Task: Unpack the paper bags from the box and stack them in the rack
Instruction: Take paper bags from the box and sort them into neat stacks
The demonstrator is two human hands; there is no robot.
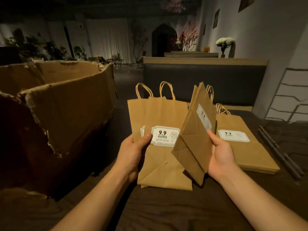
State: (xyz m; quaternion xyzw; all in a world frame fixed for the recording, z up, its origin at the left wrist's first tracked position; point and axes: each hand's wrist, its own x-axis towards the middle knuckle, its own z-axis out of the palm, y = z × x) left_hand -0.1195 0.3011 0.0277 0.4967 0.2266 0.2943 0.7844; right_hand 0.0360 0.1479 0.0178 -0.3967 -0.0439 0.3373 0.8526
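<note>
Dim lounge with a dark brown tabletop (pixel 166 210), where a person sorts flat brown kraft paper bags.

Between the two hands, the left hand (pixel 133 152) grips a small bundle of flat brown paper bags with twisted handles and a white-and-green "9.9" label (pixel 165 157), thumb pressed beside the label, the bundle's folded bottom resting on the tabletop. Just right of it, the right hand (pixel 220 157) holds a separate flat brown paper bag (pixel 193 140) tilted on edge, fingers curled behind it and thumb on its front. Right of the right hand lies a flat stack of the same labelled brown bags (pixel 246 150) on the tabletop. Left of the left hand stands a large torn brown cardboard box (pixel 70 104). Beyond the stack, at the far right, a grey metal wire rack (pixel 290 100) leans near the wall.
</note>
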